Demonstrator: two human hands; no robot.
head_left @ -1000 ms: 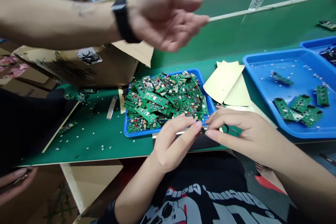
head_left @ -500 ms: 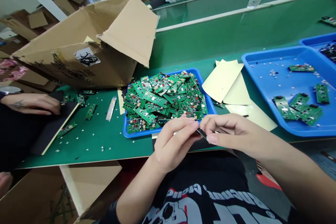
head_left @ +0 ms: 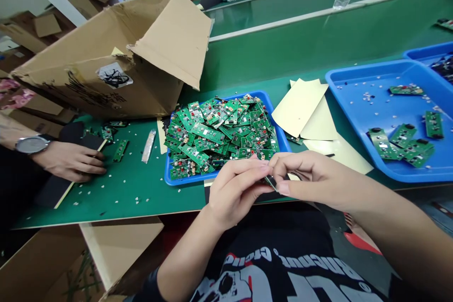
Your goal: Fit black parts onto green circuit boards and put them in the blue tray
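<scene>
While the left hand [head_left: 230, 192] and right hand [head_left: 314, 177] meet, their fingertip grip is pinched on a slim piece [head_left: 272, 182], mostly hidden, probably a circuit board. It likely handles light and stiff, with fragile mounted parts, so its long edges seem the safest hold. At eleven o'clock from it, a blue tray [head_left: 187, 180] brims with green boards [head_left: 226, 132]; yellow sheets [head_left: 299, 108] lie at one, and a larger tray [head_left: 389, 108] sits at two. Farther out along the tabletop [head_left: 155, 184], a co-worker's hand [head_left: 71, 158] is at nine, a cardboard box [head_left: 138, 78] at ten.
</scene>
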